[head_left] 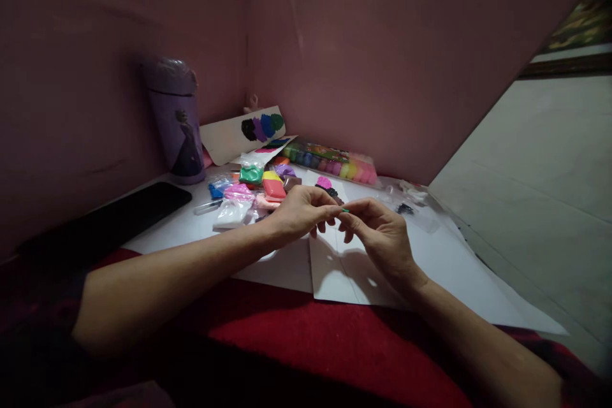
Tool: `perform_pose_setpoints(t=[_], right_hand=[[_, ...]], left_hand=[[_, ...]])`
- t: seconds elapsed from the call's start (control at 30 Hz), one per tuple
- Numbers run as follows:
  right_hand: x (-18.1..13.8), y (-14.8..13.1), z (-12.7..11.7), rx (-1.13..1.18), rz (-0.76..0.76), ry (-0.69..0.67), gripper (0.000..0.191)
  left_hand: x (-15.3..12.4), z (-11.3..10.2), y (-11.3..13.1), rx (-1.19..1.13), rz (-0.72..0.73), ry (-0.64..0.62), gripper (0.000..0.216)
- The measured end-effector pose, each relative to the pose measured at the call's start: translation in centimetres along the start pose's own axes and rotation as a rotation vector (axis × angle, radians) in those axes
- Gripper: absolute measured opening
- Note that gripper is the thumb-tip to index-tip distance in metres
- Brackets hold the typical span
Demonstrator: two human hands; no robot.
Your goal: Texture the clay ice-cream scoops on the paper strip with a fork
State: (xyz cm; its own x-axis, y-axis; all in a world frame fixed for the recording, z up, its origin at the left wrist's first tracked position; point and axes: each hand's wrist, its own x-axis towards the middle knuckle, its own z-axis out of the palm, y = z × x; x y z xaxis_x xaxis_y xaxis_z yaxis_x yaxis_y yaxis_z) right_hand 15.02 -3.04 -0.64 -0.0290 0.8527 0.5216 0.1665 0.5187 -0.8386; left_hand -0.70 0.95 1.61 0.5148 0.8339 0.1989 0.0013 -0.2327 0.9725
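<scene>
My left hand [301, 210] and my right hand [377, 229] meet fingertip to fingertip above white paper sheets [344, 268]. Between the pinched fingers sits a tiny green bit of clay [345, 210]. Both hands have their fingers closed around it. Just beyond the hands lie a pink and dark clay shape [326, 187] on the paper and a heap of small clay packets [253, 191] in green, yellow, red, blue and white.
A purple tumbler [178, 121] stands at the back left against the pink wall. A black phone [143, 204] lies at the left. A card with colour blobs [243, 131] and a long box of coloured clay [329, 162] rest by the wall. Red cloth [310, 331] lies near me.
</scene>
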Motion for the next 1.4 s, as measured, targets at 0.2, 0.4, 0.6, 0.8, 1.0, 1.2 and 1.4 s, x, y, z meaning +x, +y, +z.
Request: perform_pose_setpoints(t=[0.2, 0.4, 0.6, 0.8, 1.0, 1.2, 1.4], right_hand=[[0.0, 0.0, 0.0, 0.006, 0.015, -0.020, 0.010], [-0.1, 0.0, -0.1, 0.004, 0.014, -0.030, 0.011], [0.1, -0.3, -0.1, 0.031, 0.016, 0.035, 0.012], [0.5, 0.2, -0.5, 0.089, 0.012, 0.121, 0.011], [0.6, 0.2, -0.5, 0.045, 0.020, 0.145, 0.013], [0.5, -0.1, -0.3, -0.003, 0.044, 0.096, 0.016], [0.4, 0.3, -0.4, -0.001, 0.034, 0.052, 0.013]], left_hand=[[0.0, 0.0, -0.1, -0.014, 0.014, -0.038, 0.011], [0.0, 0.0, -0.3, -0.006, 0.012, -0.040, 0.010], [0.2, 0.0, 0.0, 0.042, 0.041, 0.010, 0.012], [0.8, -1.0, 0.0, 0.086, 0.044, 0.192, 0.014], [1.1, -1.5, -0.3, 0.075, 0.007, 0.299, 0.016], [0.7, -1.0, -0.1, 0.035, 0.011, 0.190, 0.010], [0.4, -0.6, -0.3, 0.000, 0.031, 0.018, 0.010]])
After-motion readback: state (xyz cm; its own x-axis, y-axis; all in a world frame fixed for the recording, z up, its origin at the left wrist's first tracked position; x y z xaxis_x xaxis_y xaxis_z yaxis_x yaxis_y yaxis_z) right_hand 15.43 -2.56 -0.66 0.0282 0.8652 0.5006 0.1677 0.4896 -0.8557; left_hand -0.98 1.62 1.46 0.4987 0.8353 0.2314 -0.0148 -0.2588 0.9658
